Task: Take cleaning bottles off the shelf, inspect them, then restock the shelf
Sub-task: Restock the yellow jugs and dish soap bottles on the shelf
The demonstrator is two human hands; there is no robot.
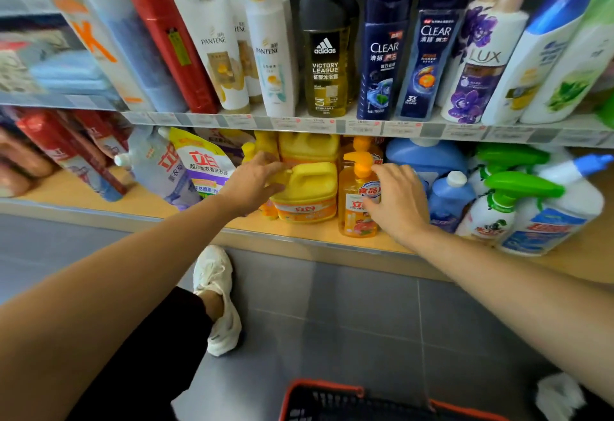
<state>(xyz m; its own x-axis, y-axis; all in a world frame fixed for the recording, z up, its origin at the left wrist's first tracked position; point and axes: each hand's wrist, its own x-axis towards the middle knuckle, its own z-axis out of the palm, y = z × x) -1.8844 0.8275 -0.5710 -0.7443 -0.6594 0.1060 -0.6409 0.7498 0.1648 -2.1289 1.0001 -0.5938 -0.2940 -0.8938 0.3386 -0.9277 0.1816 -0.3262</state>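
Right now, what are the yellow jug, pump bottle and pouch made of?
Yellow jug: probably opaque plastic, smooth soft sheen, moulded handle.
Pump bottle: seemingly clear plastic; orange liquid shows through, glossy label.
Pouch: flexible printed film, creased and slumped.

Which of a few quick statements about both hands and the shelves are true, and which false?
1. The left hand touches the yellow jug. True.
2. The right hand is on a blue bottle. False: it is on the orange pump bottle.
3. The adidas bottle stands on the lower shelf. False: it stands on the upper shelf.
4. Green-trigger spray bottles stand right of the orange pump bottle. True.
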